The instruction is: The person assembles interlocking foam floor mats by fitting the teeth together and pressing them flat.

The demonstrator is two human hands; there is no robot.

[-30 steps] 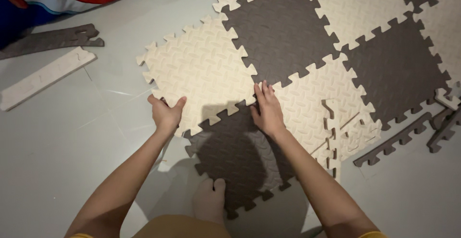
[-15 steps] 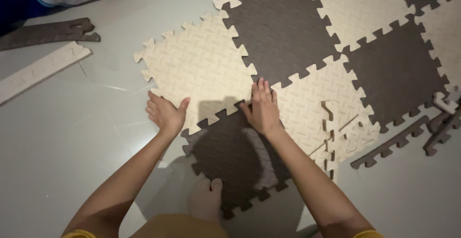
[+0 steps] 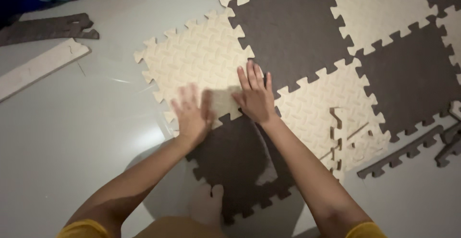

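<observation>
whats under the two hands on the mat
Both hands, left hand and right hand, lie flat on the cream tile beside the dark tile. The joint beneath the palms is covered.

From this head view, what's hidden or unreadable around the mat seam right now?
- Seam between the cream tile and the dark tile: covered by both hands.
- Left hand: motion-blurred, so finger contact is unclear.
- Dark tile's near edge: partly behind the foot and the right hand's forearm.
- Edge strips at right: cut off by the frame.
</observation>
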